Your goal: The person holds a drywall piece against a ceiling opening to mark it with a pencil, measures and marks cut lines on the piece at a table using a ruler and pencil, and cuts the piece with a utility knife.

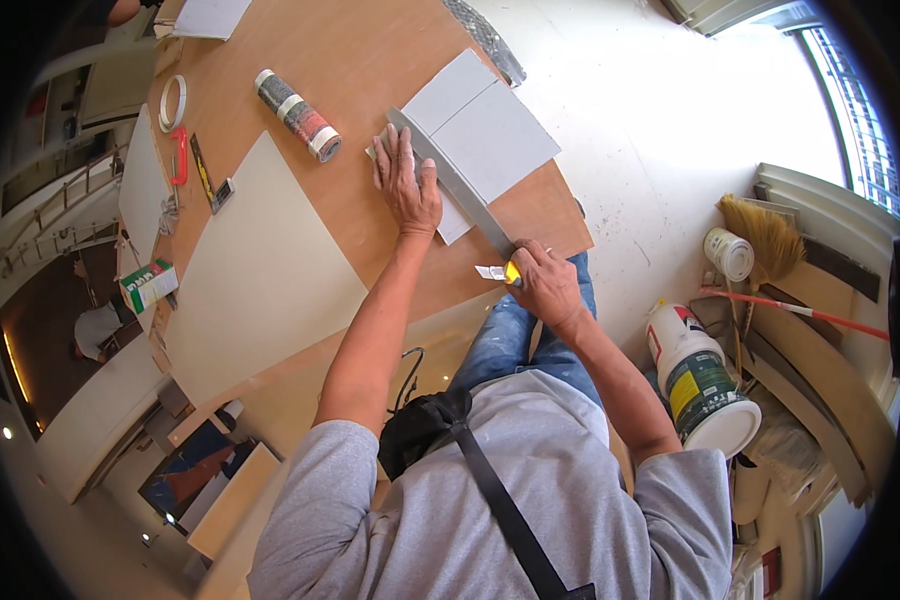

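Yellow utility knife [513, 273] gripped in R hand [547, 288], blade jutting L of it, grey straight bar [478, 212] btwn hands, L hand [407, 192] laid flat on its far end, grey sheet [500, 150] just R of L hand, banded roll [297, 114] nr L hand's other side, brown tabletop [365, 45] below.

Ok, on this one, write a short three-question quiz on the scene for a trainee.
1. True or false: the left hand rests on the grey bar.
2. On the yellow-handled cutter in the right hand, the blade is: A) hidden inside the handle; B) out and visible; C) under the left hand.
3. Fill in: the striped roll lies to the ____ of the grey bar in the picture.

Key: 1. True. 2. B. 3. left.
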The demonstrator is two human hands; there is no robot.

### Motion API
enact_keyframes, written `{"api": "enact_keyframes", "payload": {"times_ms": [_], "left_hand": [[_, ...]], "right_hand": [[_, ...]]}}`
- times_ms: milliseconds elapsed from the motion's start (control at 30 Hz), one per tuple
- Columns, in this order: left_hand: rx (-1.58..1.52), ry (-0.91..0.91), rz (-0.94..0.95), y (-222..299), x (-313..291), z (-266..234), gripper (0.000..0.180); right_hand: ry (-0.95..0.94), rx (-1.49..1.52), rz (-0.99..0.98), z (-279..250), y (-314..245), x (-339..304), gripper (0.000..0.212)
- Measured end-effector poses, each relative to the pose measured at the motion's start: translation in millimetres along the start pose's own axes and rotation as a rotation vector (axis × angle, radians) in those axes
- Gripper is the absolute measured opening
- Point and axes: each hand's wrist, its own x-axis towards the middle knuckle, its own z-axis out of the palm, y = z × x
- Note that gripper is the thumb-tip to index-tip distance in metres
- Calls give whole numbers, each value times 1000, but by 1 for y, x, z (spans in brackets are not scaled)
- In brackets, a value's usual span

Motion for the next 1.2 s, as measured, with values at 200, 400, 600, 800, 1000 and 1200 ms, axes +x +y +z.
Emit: {"api": "enact_keyframes", "payload": {"times_ms": [200, 400, 600, 800, 1000, 1200], "left_hand": [[19, -21, -9, 2, -1, 0, 65], [46, -29, -12, 0, 0, 0, 66], [53, -29, -6, 3, 1, 1, 65], [33, -4, 4, 2, 1, 1, 64], [45, 11, 10, 1, 1, 2, 64], [33, 9, 10, 2, 0, 1, 64]], "right_hand": [[12, -7, 18, -1, -3, 1, 27], [-3, -7, 25, 0, -2, 2, 25], [-33, -14, 45, -2, -5, 4, 25], [-32, 4, 52, -2, -6, 5, 27], [-38, 20, 24, -5, -5, 5, 26], [-59, 29, 41, -5, -4, 6, 25]]}}
